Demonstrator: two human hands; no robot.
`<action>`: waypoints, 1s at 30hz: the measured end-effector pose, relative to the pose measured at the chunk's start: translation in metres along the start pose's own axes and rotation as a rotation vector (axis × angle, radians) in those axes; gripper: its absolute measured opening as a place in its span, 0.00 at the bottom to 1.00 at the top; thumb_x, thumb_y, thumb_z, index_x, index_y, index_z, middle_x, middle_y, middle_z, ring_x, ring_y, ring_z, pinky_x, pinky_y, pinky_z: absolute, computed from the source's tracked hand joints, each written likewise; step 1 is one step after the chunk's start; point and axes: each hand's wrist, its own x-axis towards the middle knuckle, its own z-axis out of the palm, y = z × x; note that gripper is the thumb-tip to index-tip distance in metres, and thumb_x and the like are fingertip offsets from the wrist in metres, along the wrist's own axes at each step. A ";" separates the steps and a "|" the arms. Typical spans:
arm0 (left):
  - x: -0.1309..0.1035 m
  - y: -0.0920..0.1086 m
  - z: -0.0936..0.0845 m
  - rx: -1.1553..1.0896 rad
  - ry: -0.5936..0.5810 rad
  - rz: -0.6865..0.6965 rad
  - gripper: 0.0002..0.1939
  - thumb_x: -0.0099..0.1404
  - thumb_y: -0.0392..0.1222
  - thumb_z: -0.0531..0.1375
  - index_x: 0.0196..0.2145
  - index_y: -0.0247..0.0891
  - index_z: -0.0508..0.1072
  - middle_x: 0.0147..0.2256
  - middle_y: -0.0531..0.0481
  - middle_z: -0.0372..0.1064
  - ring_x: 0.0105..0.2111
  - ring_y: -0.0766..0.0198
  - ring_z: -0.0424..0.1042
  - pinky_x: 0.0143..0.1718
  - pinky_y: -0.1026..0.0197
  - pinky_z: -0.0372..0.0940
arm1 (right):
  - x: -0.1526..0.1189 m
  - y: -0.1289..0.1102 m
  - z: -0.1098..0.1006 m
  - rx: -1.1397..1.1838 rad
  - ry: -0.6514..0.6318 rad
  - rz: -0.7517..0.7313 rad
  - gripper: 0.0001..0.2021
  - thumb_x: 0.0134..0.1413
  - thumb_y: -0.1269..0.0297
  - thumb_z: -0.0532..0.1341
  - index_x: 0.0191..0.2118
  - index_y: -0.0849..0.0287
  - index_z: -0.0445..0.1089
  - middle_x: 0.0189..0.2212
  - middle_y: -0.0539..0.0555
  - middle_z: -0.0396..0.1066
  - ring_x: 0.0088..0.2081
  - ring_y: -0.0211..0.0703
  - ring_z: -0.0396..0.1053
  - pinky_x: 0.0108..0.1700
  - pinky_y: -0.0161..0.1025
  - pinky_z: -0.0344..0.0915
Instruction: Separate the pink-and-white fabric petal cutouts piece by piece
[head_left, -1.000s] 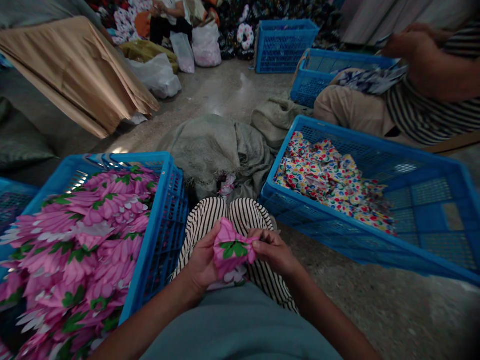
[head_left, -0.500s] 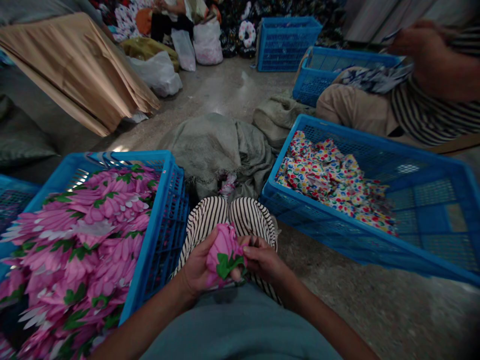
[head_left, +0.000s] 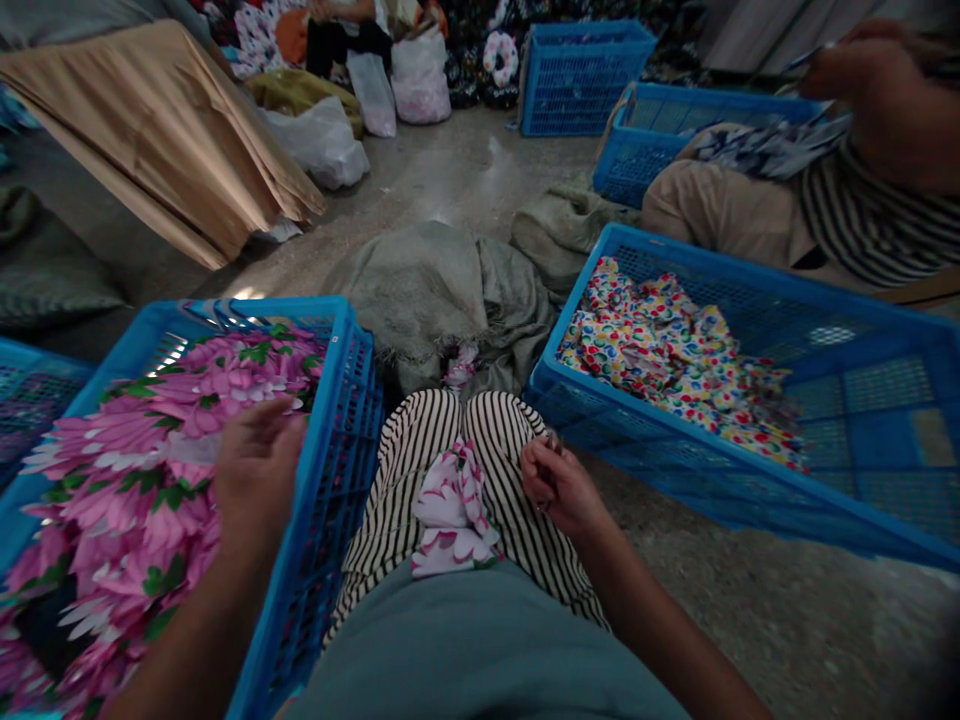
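So the biggest thing here is a long blue crate filling the right side of the frame. A bit smaller is the flower crate at lower left, also blue, loaded with a heap of pink cloth flowers with green bits on them. Tan cloth hangs at upper left, and a co-worker in a striped top sits at upper right. There's a slumped grey sack around the middle, just past the person's striped trousers. The spotted cloth is bunched up in the left part of the long crate.

Hands next: the left hand is over the right part of the flower heap, pretty blurry, fingers loose and looking let go. Can't tell if it's touching the flowers. The right hand, right of center near the knee, has its fingers curled in around a small dark object, too tiny to make out. White cloth pieces with pink edges lie on the lap between the hands, bottom center.
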 end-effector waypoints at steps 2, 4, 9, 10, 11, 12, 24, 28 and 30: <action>-0.012 -0.022 0.032 0.479 -0.149 0.289 0.13 0.49 0.34 0.62 0.34 0.45 0.71 0.38 0.54 0.69 0.40 0.63 0.66 0.42 0.62 0.58 | 0.001 0.002 0.005 -0.022 0.010 0.010 0.11 0.49 0.63 0.58 0.22 0.60 0.57 0.17 0.43 0.59 0.10 0.23 0.43 0.11 0.25 0.43; -0.019 -0.040 0.058 0.775 -0.497 0.367 0.10 0.50 0.36 0.61 0.33 0.42 0.72 0.38 0.48 0.69 0.42 0.58 0.64 0.46 0.56 0.53 | 0.001 0.002 0.008 -0.042 0.020 0.018 0.11 0.49 0.63 0.58 0.22 0.60 0.57 0.17 0.43 0.59 0.10 0.24 0.44 0.11 0.25 0.43; -0.015 -0.064 0.068 1.000 -0.443 0.258 0.05 0.54 0.42 0.57 0.26 0.38 0.67 0.26 0.50 0.63 0.29 0.61 0.62 0.32 0.60 0.55 | -0.005 0.004 -0.002 -0.030 0.073 0.021 0.11 0.49 0.63 0.58 0.22 0.60 0.57 0.17 0.43 0.59 0.10 0.23 0.43 0.11 0.25 0.41; -0.013 -0.064 0.065 0.990 -0.454 0.234 0.06 0.55 0.41 0.56 0.23 0.38 0.65 0.24 0.52 0.61 0.27 0.62 0.60 0.31 0.62 0.54 | -0.006 0.005 -0.004 -0.024 0.083 0.031 0.11 0.49 0.63 0.58 0.22 0.60 0.56 0.16 0.42 0.58 0.10 0.24 0.43 0.11 0.25 0.40; -0.012 -0.062 0.062 0.952 -0.462 0.223 0.08 0.56 0.40 0.54 0.20 0.38 0.64 0.23 0.53 0.59 0.27 0.64 0.59 0.30 0.62 0.53 | -0.006 0.006 -0.005 -0.020 0.091 0.039 0.11 0.49 0.63 0.58 0.22 0.59 0.56 0.16 0.42 0.58 0.10 0.24 0.43 0.11 0.25 0.40; -0.010 -0.059 0.061 0.884 -0.453 0.219 0.09 0.57 0.38 0.53 0.19 0.37 0.62 0.23 0.53 0.58 0.27 0.65 0.59 0.31 0.63 0.53 | -0.006 0.006 -0.006 -0.018 0.094 0.045 0.11 0.49 0.63 0.58 0.22 0.60 0.57 0.16 0.42 0.58 0.10 0.24 0.43 0.11 0.25 0.40; -0.029 -0.025 0.115 -0.262 -0.250 -0.405 0.11 0.52 0.38 0.59 0.21 0.36 0.58 0.18 0.59 0.56 0.19 0.73 0.56 0.20 0.71 0.54 | -0.003 0.008 0.037 -0.113 -0.089 0.034 0.23 0.40 0.51 0.63 0.41 0.60 0.65 0.28 0.50 0.70 0.12 0.23 0.50 0.12 0.25 0.45; -0.032 -0.029 0.122 -0.280 -0.275 -0.418 0.09 0.53 0.39 0.59 0.23 0.36 0.60 0.20 0.57 0.60 0.20 0.72 0.60 0.20 0.71 0.57 | -0.001 0.006 0.052 -0.024 0.086 0.058 0.18 0.33 0.62 0.68 0.35 0.61 0.67 0.21 0.48 0.70 0.17 0.33 0.64 0.19 0.30 0.61; -0.032 -0.027 0.119 -0.294 -0.309 -0.394 0.08 0.53 0.39 0.60 0.28 0.37 0.63 0.23 0.55 0.64 0.22 0.70 0.64 0.21 0.69 0.60 | 0.000 0.004 0.054 -0.004 0.127 0.079 0.18 0.32 0.63 0.69 0.34 0.62 0.68 0.21 0.50 0.71 0.20 0.38 0.67 0.21 0.33 0.65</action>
